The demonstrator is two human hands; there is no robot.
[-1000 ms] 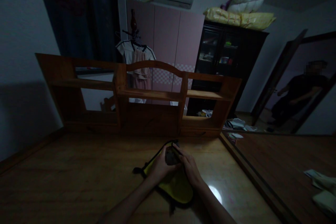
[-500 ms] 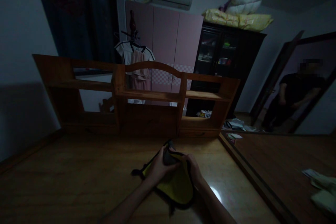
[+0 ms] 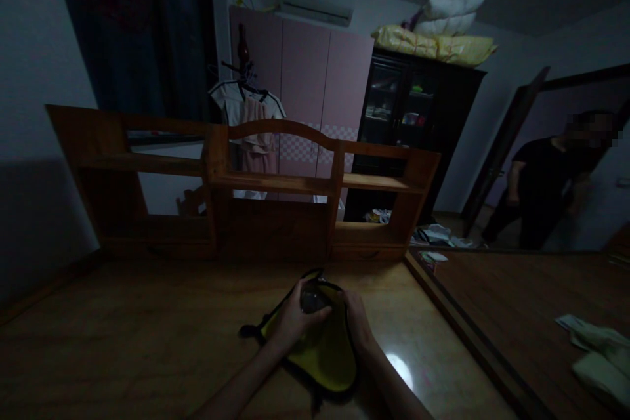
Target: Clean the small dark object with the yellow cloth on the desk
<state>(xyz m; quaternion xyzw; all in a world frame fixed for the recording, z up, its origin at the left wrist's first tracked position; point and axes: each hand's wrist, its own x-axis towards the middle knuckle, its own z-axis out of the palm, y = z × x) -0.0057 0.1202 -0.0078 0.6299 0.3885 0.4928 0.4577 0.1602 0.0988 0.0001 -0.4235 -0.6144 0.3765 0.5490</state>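
A yellow pouch with black trim (image 3: 327, 354) lies on the wooden bed platform (image 3: 147, 335) in front of me. My left hand (image 3: 294, 318) is closed around a small dark grey object (image 3: 312, 300) at the pouch's upper edge. My right hand (image 3: 357, 323) grips the pouch's right rim next to that object. A black strap end (image 3: 249, 331) sticks out to the left of the pouch. The room is dim and the grey object is too dark to name.
A wooden headboard with shelves (image 3: 275, 177) stands just beyond the pouch. The platform's raised edge (image 3: 443, 305) runs along the right. Folded pale cloth (image 3: 598, 357) lies at far right. A person in dark clothes (image 3: 546, 187) stands in the doorway. Pink wardrobe (image 3: 315, 92) and dark cabinet (image 3: 413, 111) behind.
My hands and the pouch stay in nearly the same spot; my right hand has slid from the grey object to the pouch's rim. The person in the doorway has stepped further in.
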